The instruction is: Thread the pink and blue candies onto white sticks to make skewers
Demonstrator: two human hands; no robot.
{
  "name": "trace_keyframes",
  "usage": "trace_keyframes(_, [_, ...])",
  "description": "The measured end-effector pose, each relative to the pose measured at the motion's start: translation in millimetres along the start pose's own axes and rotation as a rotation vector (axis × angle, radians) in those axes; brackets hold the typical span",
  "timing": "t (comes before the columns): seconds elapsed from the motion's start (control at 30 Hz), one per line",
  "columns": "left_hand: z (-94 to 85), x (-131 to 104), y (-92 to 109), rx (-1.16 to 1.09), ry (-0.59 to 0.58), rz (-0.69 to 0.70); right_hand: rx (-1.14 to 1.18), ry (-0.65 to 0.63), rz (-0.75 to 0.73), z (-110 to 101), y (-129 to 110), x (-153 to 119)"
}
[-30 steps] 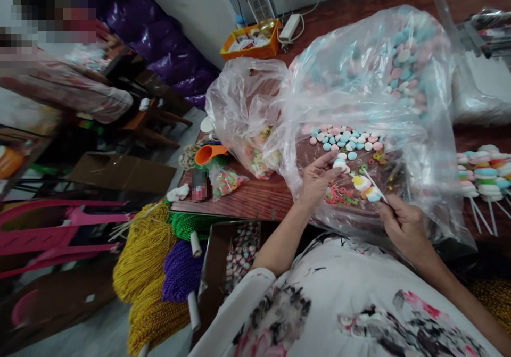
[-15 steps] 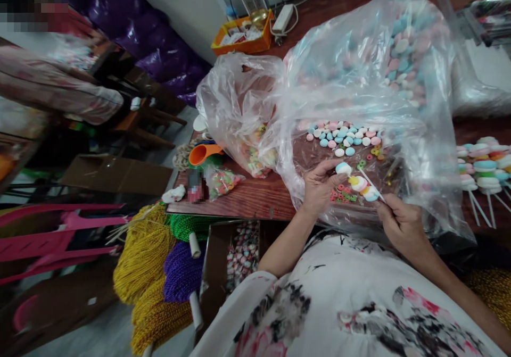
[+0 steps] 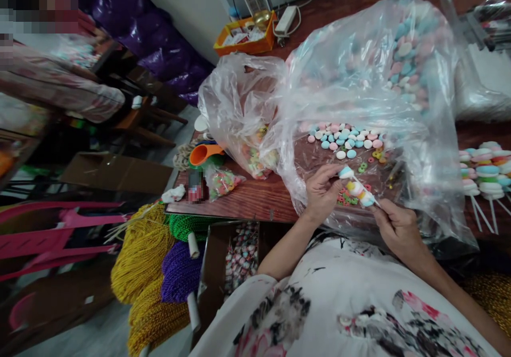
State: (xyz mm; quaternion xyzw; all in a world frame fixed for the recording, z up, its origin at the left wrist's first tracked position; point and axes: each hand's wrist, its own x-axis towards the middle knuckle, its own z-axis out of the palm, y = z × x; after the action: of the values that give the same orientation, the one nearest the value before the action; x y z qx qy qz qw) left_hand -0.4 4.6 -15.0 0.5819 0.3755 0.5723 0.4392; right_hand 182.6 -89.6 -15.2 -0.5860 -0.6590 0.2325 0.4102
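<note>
Candy-strung stick (image 3: pixel 360 193) slants above tabletop (image 3: pixel 247 202), long axis pointing from right hand (image 3: pixel 399 221) toward left hand (image 3: pixel 321 191); right fingers clamped on its lower end, left fingers pinching blue-and-white candy (image 3: pixel 345 173) near upper tip

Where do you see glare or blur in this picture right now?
In the head view, glare streaks the large clear bag and purple plastic; the pink chair at left looks smeared and stretched; also in the head view, the coloured pieces between the left hand and right hand look soft.
</note>
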Motion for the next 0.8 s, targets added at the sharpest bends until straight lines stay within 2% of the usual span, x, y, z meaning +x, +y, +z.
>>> trace_keyframes(0.23, [0.9, -1.0, -1.1, -0.082, 0.049, -0.107, 0.035, -0.018, 0.049, -3.6, 1.7, -5.4])
trace_keyframes(0.33, [-0.2, -0.7, -0.8, -0.078, 0.04, -0.092, 0.045, -0.002, 0.041, -3.3, 3.2, -6.0])
trace_keyframes(0.5, [0.0, -1.7, -0.1, 0.019, 0.017, 0.009, 0.044, -0.003, 0.05, -3.0, 4.0, -5.6])
trace_keyframes(0.7, [-0.8, -3.2, -2.3, 0.12, -0.021, 0.21, 0.08, 0.027, 0.046, -1.6, 2.6, -6.2])
trace_keyframes(0.8, [-1.7, -6.3, -4.1, 0.225, -0.051, 0.251, 0.085, 0.049, 0.026, -0.1, -1.0, -5.8])
